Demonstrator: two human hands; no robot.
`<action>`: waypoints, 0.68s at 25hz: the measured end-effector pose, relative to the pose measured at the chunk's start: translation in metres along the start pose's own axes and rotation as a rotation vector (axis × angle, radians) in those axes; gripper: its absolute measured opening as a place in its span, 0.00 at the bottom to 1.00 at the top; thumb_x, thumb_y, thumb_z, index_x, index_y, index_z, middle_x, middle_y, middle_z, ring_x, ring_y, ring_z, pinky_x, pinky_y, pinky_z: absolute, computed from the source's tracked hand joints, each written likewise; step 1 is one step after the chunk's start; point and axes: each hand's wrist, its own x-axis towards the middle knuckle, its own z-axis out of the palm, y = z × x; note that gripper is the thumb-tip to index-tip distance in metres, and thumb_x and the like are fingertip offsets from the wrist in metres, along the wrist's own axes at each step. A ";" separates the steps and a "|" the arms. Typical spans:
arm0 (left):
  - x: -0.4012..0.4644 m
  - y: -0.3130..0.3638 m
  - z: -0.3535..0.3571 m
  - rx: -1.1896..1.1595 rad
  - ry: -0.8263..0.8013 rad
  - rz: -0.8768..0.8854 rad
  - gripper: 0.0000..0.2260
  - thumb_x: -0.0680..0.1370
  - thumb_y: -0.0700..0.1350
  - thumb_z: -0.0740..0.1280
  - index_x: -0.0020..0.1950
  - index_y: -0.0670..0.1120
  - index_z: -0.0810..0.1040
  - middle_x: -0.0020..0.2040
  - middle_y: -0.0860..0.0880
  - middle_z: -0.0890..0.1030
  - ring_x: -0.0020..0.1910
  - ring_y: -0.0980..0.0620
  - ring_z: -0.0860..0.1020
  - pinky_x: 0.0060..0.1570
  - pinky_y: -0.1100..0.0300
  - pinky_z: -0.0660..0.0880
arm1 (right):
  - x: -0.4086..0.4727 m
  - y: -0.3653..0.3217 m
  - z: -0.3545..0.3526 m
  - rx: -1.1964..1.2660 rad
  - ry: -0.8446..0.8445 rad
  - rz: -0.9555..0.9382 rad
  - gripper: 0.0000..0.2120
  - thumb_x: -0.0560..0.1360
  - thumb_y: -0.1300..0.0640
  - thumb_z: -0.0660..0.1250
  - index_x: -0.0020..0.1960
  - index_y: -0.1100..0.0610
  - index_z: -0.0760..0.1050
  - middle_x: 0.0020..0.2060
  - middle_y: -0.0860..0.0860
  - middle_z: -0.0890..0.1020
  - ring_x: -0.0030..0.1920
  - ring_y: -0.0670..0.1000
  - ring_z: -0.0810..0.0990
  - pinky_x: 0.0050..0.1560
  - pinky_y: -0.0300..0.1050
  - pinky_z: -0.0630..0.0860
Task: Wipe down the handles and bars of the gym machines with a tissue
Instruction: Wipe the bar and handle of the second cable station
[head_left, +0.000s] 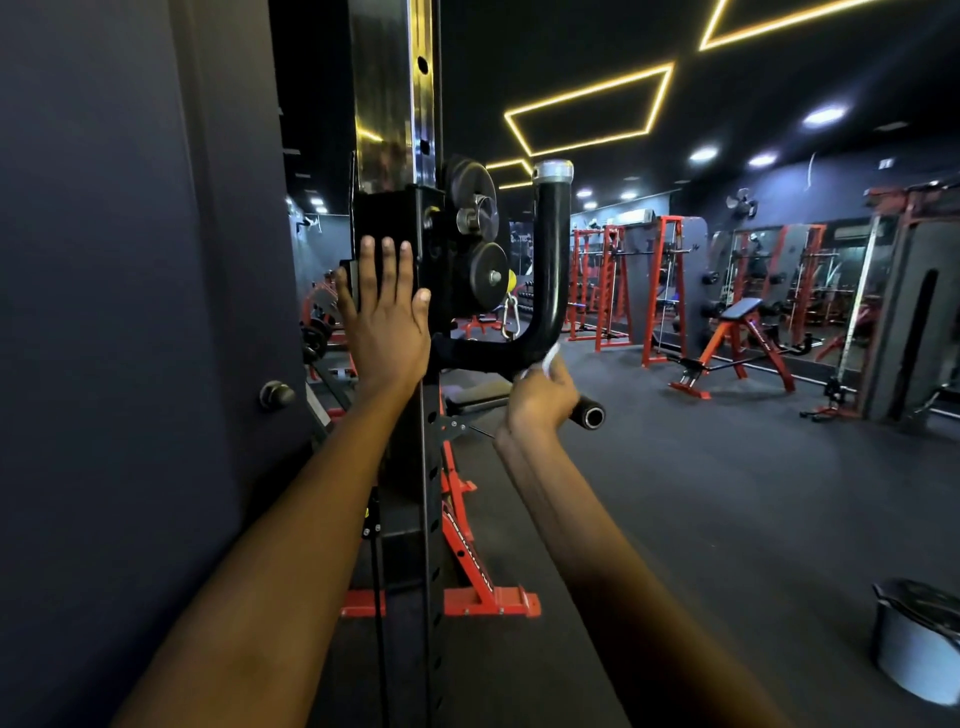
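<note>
Reaching up from the near edge, both forearms at a cable machine in a dim gym. Pressing flat against the black carriage block (395, 228) on the upright post (397, 93): left hand (387, 317), fingers (383, 265) straight and close together, thumb splayed right, steadying. Wrapping the curved black handle bar (551, 260) at its lower bend: right hand (543, 397), fingers curled out of sight behind the bar, pinching a white tissue (548, 358) against it. Running up from that grip to a chrome cap (554, 170), the bar's long axis; a short stub end (589, 415) poking out near and right of the knuckles. Probably wiping next upward along the vertical stretch, right hand nearest. Standing at near right on the floor, a grey bin (917, 639); lining the far wall, red racks (670, 291).
</note>
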 end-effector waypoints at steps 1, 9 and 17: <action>0.000 0.000 -0.001 -0.005 -0.003 0.001 0.24 0.84 0.53 0.44 0.79 0.48 0.44 0.80 0.49 0.46 0.78 0.49 0.38 0.70 0.47 0.29 | -0.005 0.007 0.000 0.005 -0.072 0.185 0.12 0.79 0.69 0.52 0.58 0.66 0.72 0.49 0.55 0.80 0.43 0.52 0.81 0.32 0.30 0.73; -0.002 -0.004 0.002 -0.013 0.010 0.023 0.24 0.84 0.53 0.44 0.79 0.48 0.44 0.80 0.49 0.46 0.78 0.49 0.39 0.71 0.48 0.30 | 0.001 -0.029 -0.001 0.311 -0.116 0.495 0.19 0.80 0.72 0.48 0.69 0.69 0.63 0.67 0.61 0.69 0.69 0.61 0.67 0.70 0.48 0.62; 0.000 -0.004 0.004 -0.044 0.046 0.022 0.23 0.84 0.51 0.45 0.79 0.49 0.47 0.80 0.51 0.49 0.78 0.49 0.40 0.71 0.50 0.30 | 0.033 -0.028 -0.059 -1.123 -0.326 -1.524 0.30 0.70 0.77 0.54 0.70 0.63 0.65 0.69 0.57 0.70 0.73 0.53 0.57 0.75 0.41 0.49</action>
